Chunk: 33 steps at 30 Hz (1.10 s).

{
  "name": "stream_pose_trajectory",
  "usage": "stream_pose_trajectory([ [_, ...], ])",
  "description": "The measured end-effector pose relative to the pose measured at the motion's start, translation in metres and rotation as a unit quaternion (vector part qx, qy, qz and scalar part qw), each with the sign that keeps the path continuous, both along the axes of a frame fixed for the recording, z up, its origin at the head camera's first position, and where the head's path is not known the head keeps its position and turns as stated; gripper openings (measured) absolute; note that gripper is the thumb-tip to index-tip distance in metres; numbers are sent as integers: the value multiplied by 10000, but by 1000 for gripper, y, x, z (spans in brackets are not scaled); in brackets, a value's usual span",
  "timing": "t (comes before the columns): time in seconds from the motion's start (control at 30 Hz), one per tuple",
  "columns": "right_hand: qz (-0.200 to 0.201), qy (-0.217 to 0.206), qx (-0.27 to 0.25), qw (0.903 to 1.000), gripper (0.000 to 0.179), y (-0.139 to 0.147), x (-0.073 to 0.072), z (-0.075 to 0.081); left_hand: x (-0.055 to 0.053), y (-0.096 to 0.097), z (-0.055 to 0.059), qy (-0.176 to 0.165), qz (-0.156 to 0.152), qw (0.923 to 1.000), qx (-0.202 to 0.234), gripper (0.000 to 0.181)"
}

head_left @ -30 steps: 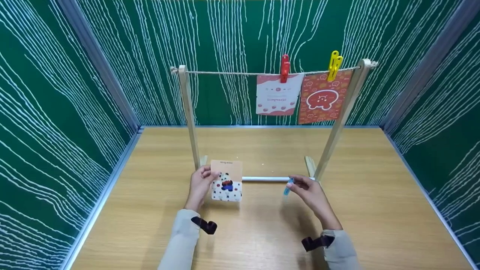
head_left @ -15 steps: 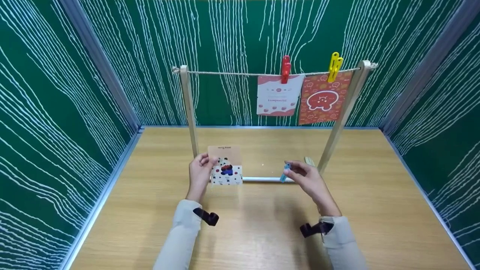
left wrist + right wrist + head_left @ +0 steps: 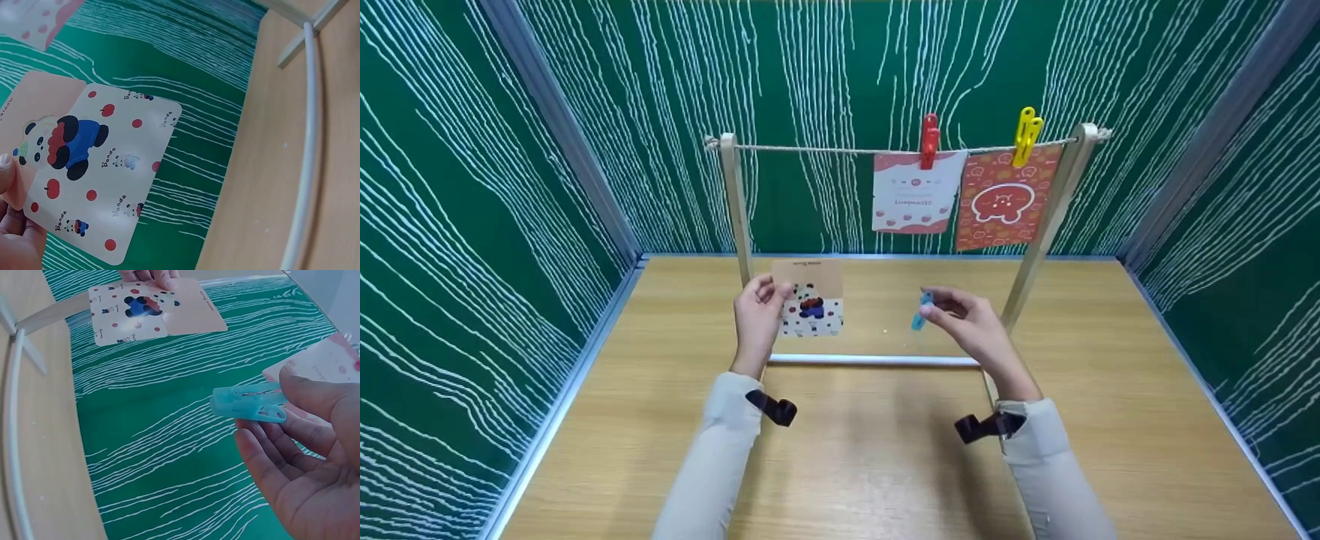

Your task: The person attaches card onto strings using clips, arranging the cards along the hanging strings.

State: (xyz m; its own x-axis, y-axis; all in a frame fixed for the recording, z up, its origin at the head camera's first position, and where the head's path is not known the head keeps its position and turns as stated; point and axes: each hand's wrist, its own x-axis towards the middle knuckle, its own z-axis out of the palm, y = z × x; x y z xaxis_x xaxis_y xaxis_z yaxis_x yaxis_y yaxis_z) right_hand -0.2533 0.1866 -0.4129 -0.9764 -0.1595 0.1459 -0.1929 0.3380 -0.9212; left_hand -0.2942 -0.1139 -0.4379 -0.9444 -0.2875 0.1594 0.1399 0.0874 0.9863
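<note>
My left hand [image 3: 757, 319] pinches the left edge of a panda card [image 3: 814, 319] between thumb and fingers. The card is upright, peach at the top and white with red dots and apples below, as the left wrist view shows closely. My right hand [image 3: 975, 326] holds a light blue clothespin [image 3: 250, 402] between thumb and fingers, its nose pointing away from the palm. Both hands are raised inside the wooden frame, below its rope line [image 3: 810, 149]. From the rope hang a white-and-pink card [image 3: 915, 199] under a red clothespin [image 3: 930, 141] and a red bear card [image 3: 1005, 202] under a yellow clothespin [image 3: 1027, 138].
Wooden posts [image 3: 739, 210] stand at either end of the rope, joined low down by a white bar [image 3: 877, 361]. The wooden table [image 3: 877, 450] lies beneath, and green walls [image 3: 810, 75] with white wavy lines rise behind and at the sides.
Both hands have risen and moved farther from me, carrying the panda card and the light blue clothespin up toward the rope. The hanging cards stay in place.
</note>
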Motion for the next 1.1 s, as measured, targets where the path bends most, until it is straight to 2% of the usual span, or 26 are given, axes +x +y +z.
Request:
stream_pose_trajectory([
  [0.27, 108, 81, -18, 9999, 49, -8, -5, 26, -7, 3, 20, 202, -18, 9998, 27, 32],
  [0.5, 331, 517, -71, 9981, 43, -17, -11, 49, -9, 4, 35, 300, 1, 9995, 30, 34],
  [0.77, 276, 731, 56, 9969, 39, -28, -15, 75, -14, 6, 51, 662, 35, 9978, 18, 33],
  [1.1, 290, 1103, 33, 9935, 41, -40, -22, 103, -19, 6, 73, 756, -37, 9971, -114, 34],
])
